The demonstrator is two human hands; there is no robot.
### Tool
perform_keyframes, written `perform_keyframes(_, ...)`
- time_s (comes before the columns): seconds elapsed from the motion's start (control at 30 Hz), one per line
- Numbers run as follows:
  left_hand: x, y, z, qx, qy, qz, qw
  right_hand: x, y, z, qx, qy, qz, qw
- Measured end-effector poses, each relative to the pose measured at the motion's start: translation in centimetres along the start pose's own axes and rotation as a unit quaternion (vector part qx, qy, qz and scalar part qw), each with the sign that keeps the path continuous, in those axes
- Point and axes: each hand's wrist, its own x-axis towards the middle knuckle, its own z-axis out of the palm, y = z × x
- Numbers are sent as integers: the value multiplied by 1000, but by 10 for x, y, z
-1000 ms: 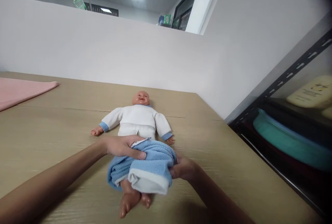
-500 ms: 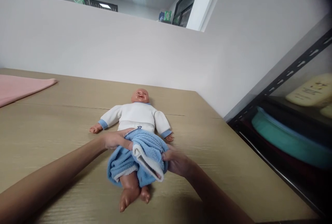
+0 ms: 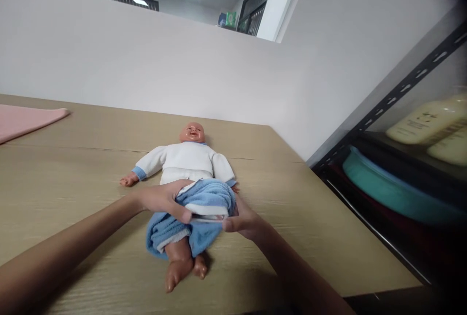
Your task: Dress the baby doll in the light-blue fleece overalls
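Low wall [image 3: 146, 62] behind; wood-look table [image 3: 91, 169] with its far edge against it. Dark metal shelf rack [image 3: 397, 89] past the right edge. Doll [image 3: 187, 157] face up on the table, head to the far edge, feet to the near edge, well in from the right edge; arms spread, white top with blue cuffs. Teal basin [image 3: 386, 193] on the lower shelf. Pink cloth [image 3: 25, 121] toward the far edge, cut off by the frame on the left. Blue trousers [image 3: 207, 191] bunched over the doll's hips and legs. Two pale-yellow bottles [image 3: 425, 123] lying on the shelf above the basin.

Left hand [image 3: 162, 201] clamped on the bunched cloth, thumb on top; right hand [image 3: 242, 220] pinching the other side. Hands apart, a white-trimmed leg opening [image 3: 207, 209] spread between the thumbs. Fingers under the cloth hidden. One bare leg shows below, both feet out; can't tell how the second leg sits in the fabric.

Risks, my judgement: uneven pull could twist the opening; a loose thumb could let the trim roll shut; tugging on a snagged foot could drag the doll nearward.
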Motion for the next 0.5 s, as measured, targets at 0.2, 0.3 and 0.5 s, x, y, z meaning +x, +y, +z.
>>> perform_keyframes(0.2,8,44,32,82,129,-6,988,5,-10,-6,-137,192,-57,970)
perform_keyframes(0.3,6,44,32,154,139,-58,976,-14,-20,12,-226,205,-38,951)
perform_keyframes(0.5,-7,37,39,266,56,-77,959,-66,9,85,-176,173,56,967)
